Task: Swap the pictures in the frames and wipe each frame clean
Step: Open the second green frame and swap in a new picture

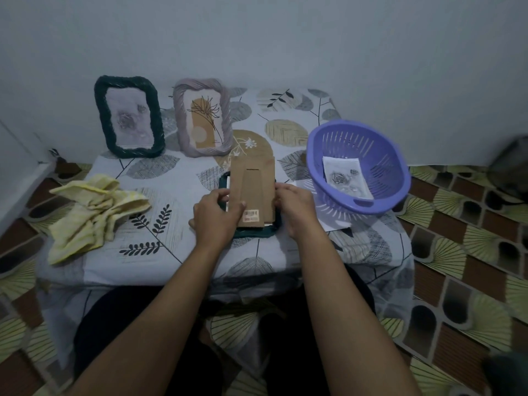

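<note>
Left grip (217, 215): fingers curled at the left edge of the brown cardboard backing board (253, 184), thumb lying on its face beside a barcode sticker (251, 215).
Right grip (294, 204): fingertips pinching the same board's right edge.
Backing board: sits on the back of a dark teal frame (257, 232) that lies face-down at mid-bench; a white edge shows between the two.
Standing frames: dark green rope-textured frame (130, 117) with a grey rose picture, upright at back left; mauve twisted frame (203, 117) with an ochre leaf print, just beside it.
Basket: purple slotted plastic basket (397, 178), right of the hands, holding a loose rose picture (347, 178); a white sheet (331, 222) lies under it.
Cloth: crumpled pale yellow cloth (94, 212), left side, well apart from the hands.
Bench (177, 252): covered in a leaf-patterned sheet.
</note>
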{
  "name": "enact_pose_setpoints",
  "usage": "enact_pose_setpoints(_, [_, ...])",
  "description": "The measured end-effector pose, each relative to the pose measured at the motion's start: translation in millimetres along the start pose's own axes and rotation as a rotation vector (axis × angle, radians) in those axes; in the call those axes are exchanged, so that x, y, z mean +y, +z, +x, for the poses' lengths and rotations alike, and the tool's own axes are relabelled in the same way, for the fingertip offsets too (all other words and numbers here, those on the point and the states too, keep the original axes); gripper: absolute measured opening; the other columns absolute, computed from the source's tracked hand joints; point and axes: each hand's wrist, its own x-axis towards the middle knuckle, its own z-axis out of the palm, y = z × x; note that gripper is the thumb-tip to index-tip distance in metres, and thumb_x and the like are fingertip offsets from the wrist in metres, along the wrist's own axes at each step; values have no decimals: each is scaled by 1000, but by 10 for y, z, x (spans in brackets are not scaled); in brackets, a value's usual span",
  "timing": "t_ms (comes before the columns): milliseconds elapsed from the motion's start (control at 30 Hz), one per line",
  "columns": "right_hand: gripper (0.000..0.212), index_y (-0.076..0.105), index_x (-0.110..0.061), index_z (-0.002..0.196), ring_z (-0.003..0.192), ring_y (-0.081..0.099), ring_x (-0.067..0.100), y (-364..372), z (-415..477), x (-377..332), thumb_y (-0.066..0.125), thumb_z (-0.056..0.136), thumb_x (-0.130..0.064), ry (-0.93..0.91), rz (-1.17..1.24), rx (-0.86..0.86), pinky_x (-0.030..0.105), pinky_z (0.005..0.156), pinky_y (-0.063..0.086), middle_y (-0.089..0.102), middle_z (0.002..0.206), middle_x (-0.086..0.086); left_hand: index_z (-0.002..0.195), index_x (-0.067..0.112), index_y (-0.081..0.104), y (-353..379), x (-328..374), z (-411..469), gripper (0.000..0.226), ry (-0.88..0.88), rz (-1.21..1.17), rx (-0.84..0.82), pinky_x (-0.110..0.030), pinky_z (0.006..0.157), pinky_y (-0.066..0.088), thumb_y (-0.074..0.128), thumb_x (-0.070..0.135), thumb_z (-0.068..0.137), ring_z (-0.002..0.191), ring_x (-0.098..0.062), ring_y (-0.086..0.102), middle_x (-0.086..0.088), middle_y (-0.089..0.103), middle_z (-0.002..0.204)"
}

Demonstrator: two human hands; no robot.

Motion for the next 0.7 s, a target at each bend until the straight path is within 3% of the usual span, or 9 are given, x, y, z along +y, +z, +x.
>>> enact_pose_setpoints(67, [24,79,-17,91,85,73,19,-16,15,17,61,76,-11,-47,-117,18,38,80,61,77,88,3,114,28,67,13,-2,-2,39,-5,-12,2,-46,95,42,71,48,81,107,-22,60,16,63,100])
enact_pose_setpoints(100, [28,78,-18,98,90,72,17,-31,4,1,61,78,-10,-76,-202,36,34,84,59,77,95,2,114,28,67,16,2,-5,38,-10,-14,7,-46,96,41,72,47,81,107,-21,60,17,61,98])
enact_pose_setpoints(167, [31,75,-16,112,96,68,11,-65,2,-26,62,85,-9,-143,-374,62,24,87,55,75,105,-2,115,28,67,15,18,-13,38,-24,-11,22,-43,94,37,72,47,82,108,-20,59,19,60,97])
enact_pose_setpoints(267, [29,74,-16,115,102,67,12,-76,28,-42,62,89,-10,-200,-494,48,28,95,53,75,109,-1,116,27,67,-3,58,-37,39,-48,8,26,-39,87,28,71,46,82,109,-17,57,18,58,97])
enact_pose_setpoints(467, [23,77,-16,108,103,67,17,-58,62,-7,60,92,-15,-193,-593,8,36,98,53,75,107,2,114,28,67,-35,10,-22,36,-73,40,24,-41,87,25,69,48,84,113,-21,55,17,60,97])
enact_pose_setpoints(633, [26,74,-13,115,113,63,18,-60,34,-28,57,95,-17,-210,-667,8,21,92,45,72,116,4,113,29,67,-21,3,-6,36,-82,68,5,-42,86,26,69,49,83,113,-22,55,18,60,96])
enact_pose_setpoints(700, [28,72,-12,118,116,61,19,-51,24,-43,57,95,-17,-224,-698,8,21,91,43,71,120,5,111,29,67,-20,-6,-5,36,-90,77,12,-42,86,26,69,50,82,113,-22,55,18,61,95])
